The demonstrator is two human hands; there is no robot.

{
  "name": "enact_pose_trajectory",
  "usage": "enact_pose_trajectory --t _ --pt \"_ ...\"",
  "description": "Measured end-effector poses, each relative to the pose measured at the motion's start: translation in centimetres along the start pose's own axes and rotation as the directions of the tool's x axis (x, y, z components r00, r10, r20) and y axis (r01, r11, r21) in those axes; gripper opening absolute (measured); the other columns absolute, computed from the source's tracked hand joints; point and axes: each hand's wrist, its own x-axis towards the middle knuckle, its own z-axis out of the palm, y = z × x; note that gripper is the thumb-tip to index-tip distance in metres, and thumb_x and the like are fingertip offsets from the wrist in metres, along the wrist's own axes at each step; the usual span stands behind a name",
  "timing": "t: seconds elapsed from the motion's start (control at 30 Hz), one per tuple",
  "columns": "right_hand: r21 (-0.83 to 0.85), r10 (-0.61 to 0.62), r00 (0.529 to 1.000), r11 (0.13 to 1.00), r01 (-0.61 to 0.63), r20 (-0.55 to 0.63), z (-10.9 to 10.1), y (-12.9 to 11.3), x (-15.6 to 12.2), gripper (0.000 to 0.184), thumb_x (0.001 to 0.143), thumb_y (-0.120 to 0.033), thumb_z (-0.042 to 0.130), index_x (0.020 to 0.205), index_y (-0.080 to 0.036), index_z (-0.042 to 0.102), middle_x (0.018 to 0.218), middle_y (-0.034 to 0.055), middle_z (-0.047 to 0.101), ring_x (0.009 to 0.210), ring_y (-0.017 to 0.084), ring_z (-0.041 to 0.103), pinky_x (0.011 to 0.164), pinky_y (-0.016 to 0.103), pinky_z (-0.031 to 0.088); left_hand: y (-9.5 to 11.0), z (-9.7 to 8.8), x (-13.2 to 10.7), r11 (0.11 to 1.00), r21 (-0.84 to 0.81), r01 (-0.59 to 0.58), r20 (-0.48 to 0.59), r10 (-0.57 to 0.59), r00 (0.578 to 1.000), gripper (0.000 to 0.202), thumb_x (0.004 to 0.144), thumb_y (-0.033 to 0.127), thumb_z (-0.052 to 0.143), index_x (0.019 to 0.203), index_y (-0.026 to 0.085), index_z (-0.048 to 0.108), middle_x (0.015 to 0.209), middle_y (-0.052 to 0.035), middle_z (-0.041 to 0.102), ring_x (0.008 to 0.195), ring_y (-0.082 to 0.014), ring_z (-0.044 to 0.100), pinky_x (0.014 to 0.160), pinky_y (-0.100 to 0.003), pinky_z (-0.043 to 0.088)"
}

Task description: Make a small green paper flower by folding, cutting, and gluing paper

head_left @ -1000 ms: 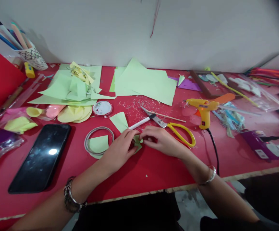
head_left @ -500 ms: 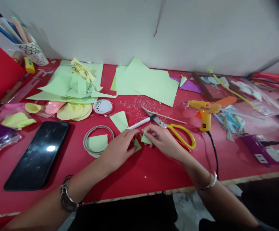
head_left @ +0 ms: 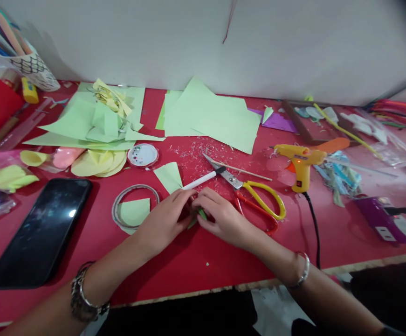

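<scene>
Nearest, dark and silver bracelets (head_left: pixel 80 296) are worn on the left wrist, and a silver bangle (head_left: pixel 306 269) is worn on the right. Both hands are held close together above the red table (head_left: pixel 241 275). A small piece of green paper (head_left: pixel 202 214) is pinched by the bent fingers of the right hand (head_left: pixel 223 218), closed so far around it that most is covered. The left hand (head_left: pixel 169 215) is held half curled against the same spot; whether the paper is gripped there too cannot be told.

Counted from the hands, with twelve o'clock straight ahead, a black phone (head_left: pixel 38 233) is laid at nine, and closer in that direction a ring of tape (head_left: pixel 115 214) is seen, with green paper showing inside it. At three, a purple box (head_left: pixel 374 210) is reached by a black cable. Just past the fingers, at twelve, a white marker (head_left: pixel 200 179) is laid, its black end by the blades of the scissors (head_left: pixel 237 182) at two.

Farther out, a yellow glue gun (head_left: pixel 302 170) is also placed at two, its light lit. Yellow paper circles (head_left: pixel 113 164) are overlapped at ten. Loose green sheets (head_left: pixel 220 116) are spread at twelve, near the pale wall (head_left: pixel 154 42).
</scene>
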Motion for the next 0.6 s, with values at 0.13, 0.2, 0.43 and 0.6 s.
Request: enact_pose_trajectory --t 0.13,0.2,0.43,0.6 --pt "0.071 0.025 0.994 0.997 -0.032 0.103 -0.3 -0.5 -0.1 0.024 0.072 -0.006 0.052 0.094 -0.016 0.047 0.095 0.0055 0.047 0.078 0.011 0.048 0.07 0.022 0.045 -0.1 0.0 -0.1 1.0 0.003 -0.025 0.002 0.025 1.0 0.039 0.08 0.01 0.047 0.117 0.021 0.039 0.115 -0.0057 0.051 0.107 -0.0174 0.05 0.089 -0.033 0.045" --pt "0.087 0.031 0.992 0.995 -0.042 0.125 -0.6 -0.6 -0.1 0.025 0.072 -0.006 0.053 0.094 -0.016 0.047 0.094 0.0047 0.047 0.079 0.011 0.048 0.072 0.022 0.045 -0.1 -0.1 -0.1 0.999 0.005 -0.043 0.008 0.043 0.999 0.041 0.08 0.008 0.046 0.118 0.021 0.037 0.116 -0.0052 0.051 0.108 -0.0166 0.049 0.09 -0.032 0.044" --pt "0.072 0.05 0.981 0.995 -0.064 0.189 -1.4 -0.3 -0.1 0.009 0.076 -0.01 0.053 0.078 -0.017 0.048 0.089 0.0028 0.045 0.078 0.011 0.048 0.07 0.022 0.044 -0.1 0.1 0.1 0.999 0.014 -0.048 0.011 0.048 0.999 0.04 0.079 0.008 0.043 0.117 0.02 0.039 0.115 -0.0057 0.051 0.107 -0.0165 0.05 0.09 -0.032 0.044" --pt "0.016 0.036 0.982 0.999 -0.04 0.187 -1.0 -0.3 -0.2 0.01 0.076 -0.012 0.054 0.085 -0.018 0.052 0.1 0.0064 0.044 0.091 0.015 0.048 0.081 0.028 0.044 0.1 0.1 0.0 1.0 0.011 -0.01 -0.019 0.01 1.0 0.036 0.083 0.007 0.033 0.117 0.018 0.042 0.113 -0.0066 0.053 0.104 -0.0163 0.051 0.088 -0.032 0.045"
